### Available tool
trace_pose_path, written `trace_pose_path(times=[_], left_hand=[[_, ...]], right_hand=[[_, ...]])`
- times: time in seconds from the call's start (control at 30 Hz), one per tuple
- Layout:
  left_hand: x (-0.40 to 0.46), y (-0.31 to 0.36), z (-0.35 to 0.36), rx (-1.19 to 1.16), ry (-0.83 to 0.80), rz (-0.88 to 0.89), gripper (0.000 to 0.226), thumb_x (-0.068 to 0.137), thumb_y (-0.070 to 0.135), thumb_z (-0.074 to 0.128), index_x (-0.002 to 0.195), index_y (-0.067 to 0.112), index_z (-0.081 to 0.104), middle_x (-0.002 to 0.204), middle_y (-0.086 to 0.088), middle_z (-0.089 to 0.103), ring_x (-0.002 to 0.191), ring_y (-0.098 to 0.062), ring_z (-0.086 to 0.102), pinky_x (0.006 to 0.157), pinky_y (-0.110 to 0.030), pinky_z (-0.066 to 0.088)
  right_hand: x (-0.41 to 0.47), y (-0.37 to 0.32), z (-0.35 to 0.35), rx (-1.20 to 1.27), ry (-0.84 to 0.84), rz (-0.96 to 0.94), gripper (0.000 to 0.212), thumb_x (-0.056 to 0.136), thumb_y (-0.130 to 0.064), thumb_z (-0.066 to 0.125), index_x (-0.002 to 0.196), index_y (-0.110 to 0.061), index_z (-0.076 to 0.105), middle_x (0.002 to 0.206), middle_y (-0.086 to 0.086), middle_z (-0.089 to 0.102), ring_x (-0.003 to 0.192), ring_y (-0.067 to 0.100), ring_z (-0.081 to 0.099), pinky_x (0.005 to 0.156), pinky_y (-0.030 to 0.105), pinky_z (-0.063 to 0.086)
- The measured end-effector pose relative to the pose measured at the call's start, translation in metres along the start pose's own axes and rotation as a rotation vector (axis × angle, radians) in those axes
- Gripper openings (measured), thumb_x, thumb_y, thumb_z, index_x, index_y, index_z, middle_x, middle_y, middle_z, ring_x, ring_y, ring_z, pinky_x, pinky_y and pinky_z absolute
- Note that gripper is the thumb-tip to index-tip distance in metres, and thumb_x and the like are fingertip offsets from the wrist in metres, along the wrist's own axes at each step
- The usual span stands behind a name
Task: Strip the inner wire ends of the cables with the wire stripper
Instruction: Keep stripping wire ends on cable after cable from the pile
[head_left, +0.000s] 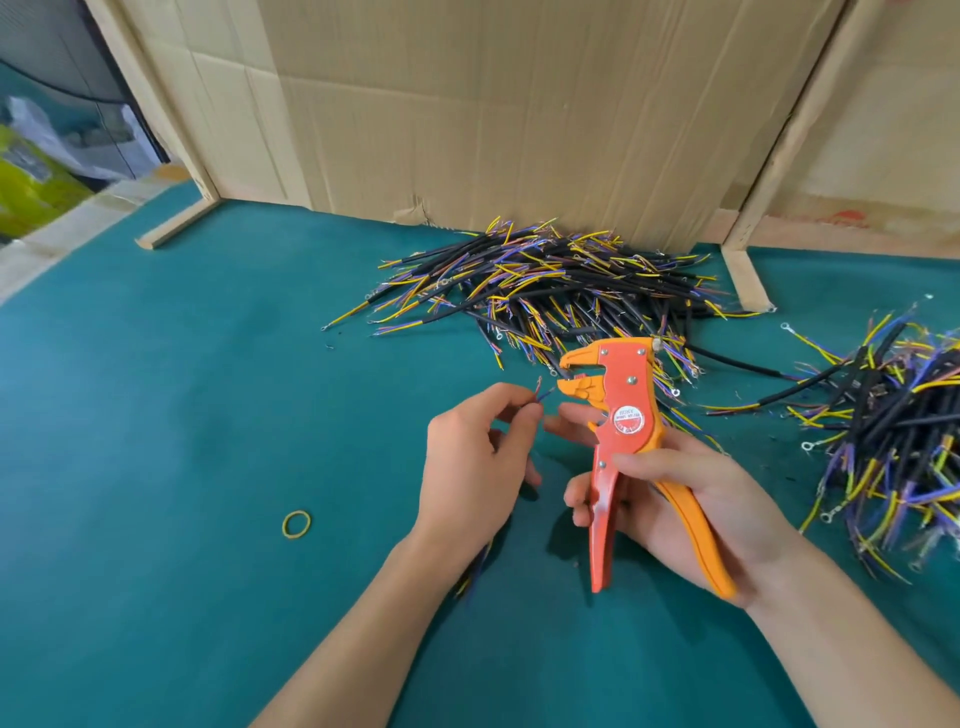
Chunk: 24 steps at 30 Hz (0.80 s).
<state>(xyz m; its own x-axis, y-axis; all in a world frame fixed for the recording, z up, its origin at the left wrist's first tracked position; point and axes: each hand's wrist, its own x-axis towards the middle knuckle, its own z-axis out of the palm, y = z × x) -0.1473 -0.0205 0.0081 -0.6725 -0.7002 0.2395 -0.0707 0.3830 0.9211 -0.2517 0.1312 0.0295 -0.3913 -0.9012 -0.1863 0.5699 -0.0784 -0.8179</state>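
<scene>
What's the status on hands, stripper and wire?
Left hand pinches wire ends just short of the tool's jaws. Right hand grips wire stripper by its handles, jaws open. Nothing between wire and jaws.
</scene>
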Motion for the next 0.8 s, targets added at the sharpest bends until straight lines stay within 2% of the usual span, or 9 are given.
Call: trace_pose_path(times=[0.07, 0.13, 0.2, 0.27, 0.33, 0.43, 0.53, 0.67, 0.8], left_hand=[[0.0014, 0.0, -0.0025, -0.064, 0.034, -0.04, 0.012, 0.098, 0.015, 0.062, 0.09, 0.021, 0.068, 0.075, 0.012, 0.065, 0.048, -0.016, 0.065, 0.036, -0.021, 0.04], [0.0034, -0.0012, -0.0039, -0.085, 0.079, -0.059, 0.012, 0.098, 0.015, 0.063, 0.09, 0.02, 0.069, 0.074, 0.01, 0.065, 0.047, -0.014, 0.065, 0.035, -0.022, 0.04], [0.0039, -0.0022, -0.0034, -0.06, 0.118, -0.034, 0.014, 0.098, 0.013, 0.063, 0.087, 0.021, 0.069, 0.073, 0.01, 0.066, 0.046, -0.011, 0.063, 0.041, -0.019, 0.043], [0.0033, -0.0022, -0.0021, -0.037, 0.135, 0.0, 0.017, 0.097, 0.012, 0.064, 0.086, 0.024, 0.069, 0.073, 0.009, 0.067, 0.045, -0.009, 0.06, 0.048, -0.014, 0.044], [0.0026, -0.0029, -0.0015, -0.022, 0.137, 0.025, 0.021, 0.097, 0.012, 0.063, 0.084, 0.028, 0.069, 0.072, 0.008, 0.067, 0.045, -0.008, 0.058, 0.05, -0.013, 0.045], [0.0022, -0.0039, -0.0007, 0.025, 0.128, 0.06, 0.022, 0.097, 0.015, 0.062, 0.082, 0.029, 0.07, 0.071, 0.009, 0.065, 0.046, -0.009, 0.058, 0.053, -0.022, 0.049], [0.0012, -0.0035, -0.0001, 0.079, 0.116, 0.109, 0.014, 0.097, 0.017, 0.061, 0.091, 0.028, 0.067, 0.073, 0.007, 0.065, 0.049, -0.012, 0.058, 0.057, -0.03, 0.051], [-0.0007, -0.0029, 0.0002, 0.118, 0.112, 0.164, 0.016, 0.094, 0.021, 0.059, 0.084, 0.018, 0.071, 0.068, 0.003, 0.063, 0.056, -0.019, 0.059, 0.06, -0.037, 0.052], [-0.0011, -0.0015, 0.0001, 0.133, 0.104, 0.175, 0.017, 0.093, 0.021, 0.059, 0.084, 0.015, 0.073, 0.067, 0.003, 0.064, 0.055, -0.016, 0.059, 0.061, -0.038, 0.052]], right_hand=[[-0.0002, -0.0007, 0.0002, 0.012, 0.047, 0.021, 0.051, 0.081, -0.004, 0.067, 0.133, -0.002, 0.063, 0.132, 0.029, 0.063, 0.081, 0.038, 0.069, 0.075, 0.045, 0.059], [-0.0016, -0.0022, -0.0005, 0.047, 0.069, 0.054, 0.042, 0.089, -0.014, 0.064, 0.13, -0.004, 0.065, 0.128, 0.034, 0.062, 0.089, 0.04, 0.071, 0.082, 0.047, 0.06], [-0.0046, -0.0049, -0.0032, 0.048, 0.024, 0.118, 0.038, 0.096, -0.023, 0.064, 0.131, -0.011, 0.067, 0.13, 0.034, 0.062, 0.104, 0.045, 0.07, 0.09, 0.052, 0.057], [-0.0066, -0.007, -0.0056, 0.027, -0.032, 0.187, 0.046, 0.092, -0.031, 0.073, 0.135, -0.018, 0.064, 0.132, 0.032, 0.061, 0.113, 0.05, 0.065, 0.093, 0.06, 0.054], [-0.0055, -0.0069, -0.0058, 0.01, -0.018, 0.215, 0.058, 0.084, -0.037, 0.081, 0.137, -0.02, 0.063, 0.129, 0.032, 0.063, 0.106, 0.05, 0.067, 0.091, 0.064, 0.053], [-0.0023, -0.0043, -0.0017, -0.026, 0.033, 0.191, 0.066, 0.077, -0.04, 0.086, 0.135, -0.016, 0.064, 0.108, 0.032, 0.066, 0.084, 0.045, 0.068, 0.083, 0.06, 0.056], [-0.0038, -0.0043, 0.0014, -0.063, -0.016, 0.189, 0.06, 0.08, -0.029, 0.085, 0.133, -0.012, 0.063, 0.095, 0.03, 0.063, 0.079, 0.042, 0.065, 0.078, 0.055, 0.055], [-0.0074, -0.0069, 0.0018, -0.106, -0.047, 0.186, 0.054, 0.077, -0.012, 0.081, 0.128, -0.004, 0.064, 0.089, 0.027, 0.06, 0.075, 0.04, 0.061, 0.071, 0.051, 0.056], [-0.0077, -0.0067, 0.0033, -0.141, -0.024, 0.173, 0.048, 0.075, -0.005, 0.079, 0.12, 0.004, 0.065, 0.087, 0.027, 0.057, 0.071, 0.039, 0.06, 0.066, 0.049, 0.055]])
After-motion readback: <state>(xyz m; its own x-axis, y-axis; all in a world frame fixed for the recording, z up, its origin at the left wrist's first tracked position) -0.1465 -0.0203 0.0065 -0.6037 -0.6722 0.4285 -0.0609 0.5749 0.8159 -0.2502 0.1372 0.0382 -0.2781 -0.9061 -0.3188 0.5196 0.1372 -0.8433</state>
